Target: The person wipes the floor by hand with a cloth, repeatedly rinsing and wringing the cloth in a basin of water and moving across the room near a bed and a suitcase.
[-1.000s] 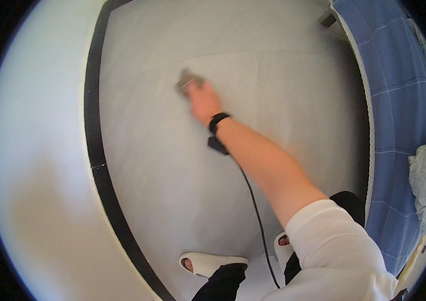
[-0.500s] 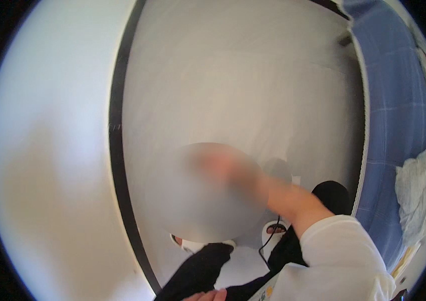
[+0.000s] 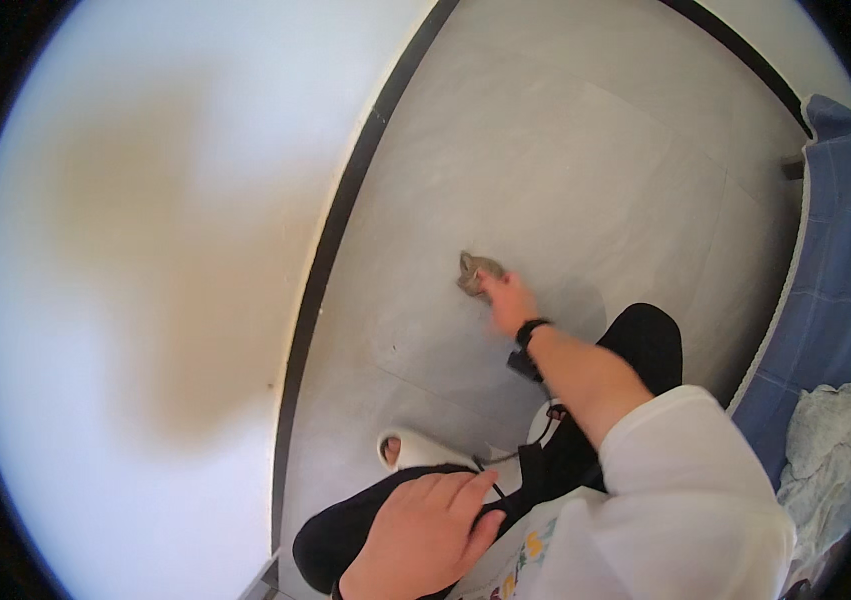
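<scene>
My right hand (image 3: 508, 300) reaches down to the grey floor (image 3: 585, 190) and is closed on a small crumpled brownish-grey rag (image 3: 475, 276). Part of the rag pokes out beyond the fingers, against the floor. A black band circles the right wrist, with a small dark box (image 3: 524, 365) hanging by it. My left hand (image 3: 423, 535) lies flat on my left thigh in black trousers (image 3: 330, 545), its fingers stretched out and holding nothing.
A white wall (image 3: 215, 300) with a black skirting strip (image 3: 330, 235) runs along the left. On the right hangs a blue cloth edge (image 3: 830, 270), with a pale crumpled cloth (image 3: 825, 440) nearer me. A white slipper (image 3: 425, 450) and a black cable (image 3: 505, 458) are near my legs.
The view has shifted, and the wall now fills more of the left. The blur over my right hand is gone, showing the rag. More of my left hand has come into view.
</scene>
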### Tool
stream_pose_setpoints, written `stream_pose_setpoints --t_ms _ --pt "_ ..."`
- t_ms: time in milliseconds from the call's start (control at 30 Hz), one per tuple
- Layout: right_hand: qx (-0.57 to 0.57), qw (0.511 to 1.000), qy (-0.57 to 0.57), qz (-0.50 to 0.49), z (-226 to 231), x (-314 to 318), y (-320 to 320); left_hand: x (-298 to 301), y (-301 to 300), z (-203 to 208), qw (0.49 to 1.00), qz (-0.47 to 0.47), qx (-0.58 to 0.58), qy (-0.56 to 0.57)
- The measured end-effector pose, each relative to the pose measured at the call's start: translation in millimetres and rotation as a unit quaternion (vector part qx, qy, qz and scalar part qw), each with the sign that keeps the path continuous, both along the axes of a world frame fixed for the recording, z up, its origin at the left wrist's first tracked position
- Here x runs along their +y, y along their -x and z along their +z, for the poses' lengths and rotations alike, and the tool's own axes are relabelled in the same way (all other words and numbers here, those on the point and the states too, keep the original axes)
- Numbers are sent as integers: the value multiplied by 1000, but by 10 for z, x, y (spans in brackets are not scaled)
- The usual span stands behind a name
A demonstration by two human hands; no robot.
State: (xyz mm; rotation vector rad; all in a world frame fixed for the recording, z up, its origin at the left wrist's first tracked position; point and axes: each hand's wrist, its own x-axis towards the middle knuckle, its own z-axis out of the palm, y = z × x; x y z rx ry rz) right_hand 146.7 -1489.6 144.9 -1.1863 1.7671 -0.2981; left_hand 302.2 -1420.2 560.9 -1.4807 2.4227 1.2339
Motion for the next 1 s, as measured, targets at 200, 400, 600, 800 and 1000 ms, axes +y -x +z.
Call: stream_pose_setpoints --t_ms 200,400,600,800,1000 --pt "190 959 133 -161 -168 -701 664 172 -121 -657 999 -36 16 32" --pt "190 956 199 -102 -25 -899 -219 57 -314 -554 994 -26 75 70" --pt "82 941 296 141 -229 -67 -682 196 -633 -1107 988 -137 65 31" --pt "272 918 215 -194 -56 28 305 504 -945 -699 987 -98 105 77" --pt "311 926 174 -126 -103 281 -802 635 -1051 -656 983 -68 83 147"
